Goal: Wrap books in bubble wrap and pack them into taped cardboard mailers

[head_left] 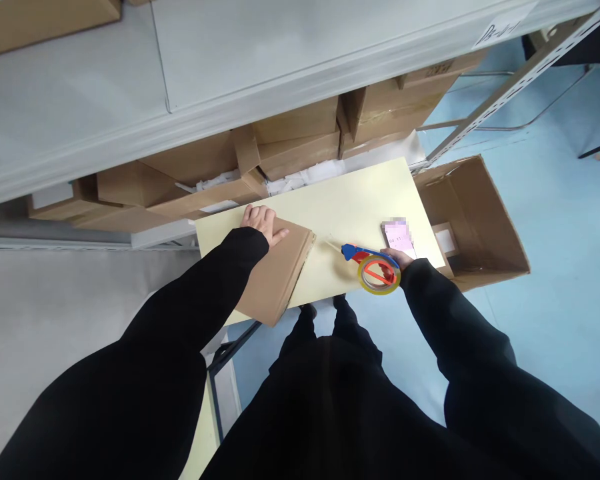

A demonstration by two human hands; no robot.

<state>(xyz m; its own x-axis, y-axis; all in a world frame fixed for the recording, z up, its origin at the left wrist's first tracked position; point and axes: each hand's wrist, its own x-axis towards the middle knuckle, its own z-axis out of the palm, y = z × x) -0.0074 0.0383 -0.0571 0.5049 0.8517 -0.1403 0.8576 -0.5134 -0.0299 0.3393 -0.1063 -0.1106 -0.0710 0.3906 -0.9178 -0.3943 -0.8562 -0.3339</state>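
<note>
My left hand (263, 221) lies flat with fingers stretched on the far end of a flattened cardboard box (280, 273) that rests on a pale yellow table (350, 200). The box overhangs the table's near edge. My right hand (398, 257) is closed on the handle of a blue and red tape dispenser (375, 267) with a roll of clear tape, held just above the table's near right part. A pink slip of paper (399, 237) lies on the table right behind that hand. Only a little of the right hand shows past the black sleeve.
An open empty cardboard box (473, 220) stands on the blue floor to the right of the table. Behind the table, a grey shelf unit (230, 73) holds several open cartons (300, 143) on its lower level. My legs stand at the table's near edge.
</note>
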